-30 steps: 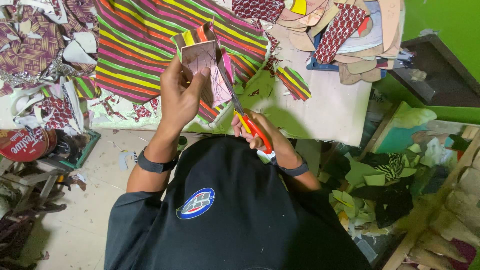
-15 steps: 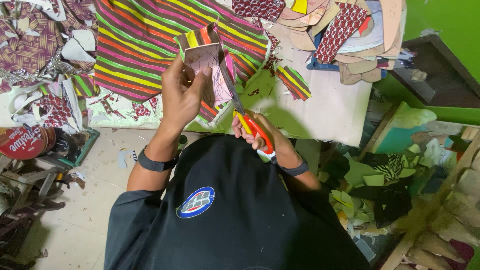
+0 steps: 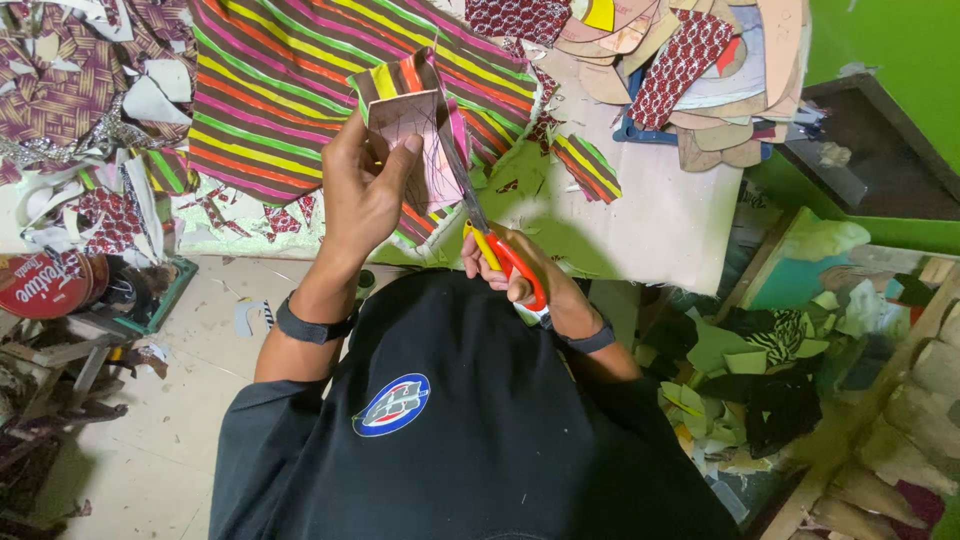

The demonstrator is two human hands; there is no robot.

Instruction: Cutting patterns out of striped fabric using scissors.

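My left hand [image 3: 362, 192] holds up a pinkish card piece [image 3: 412, 128] backed with striped cloth, thumb and fingers pinching its lower left part. My right hand [image 3: 520, 268] grips a pair of scissors with red and yellow handles [image 3: 505, 262]. The blades [image 3: 462, 185] run up along the right side of the card piece, over its drawn lines. Both wrists wear dark bands. My black shirt with a round badge [image 3: 392, 405] fills the lower middle of the view.
A large striped cloth [image 3: 270, 90] lies on the white table [image 3: 650, 220], with scraps around it. Cut card shapes [image 3: 690, 70] are piled at the back right. A round red tin [image 3: 40, 285] sits at left; green offcuts [image 3: 740, 360] lie at right.
The hands, card piece and scissors stay in nearly the same place; the scissor blades have shifted slightly along the piece's right edge.
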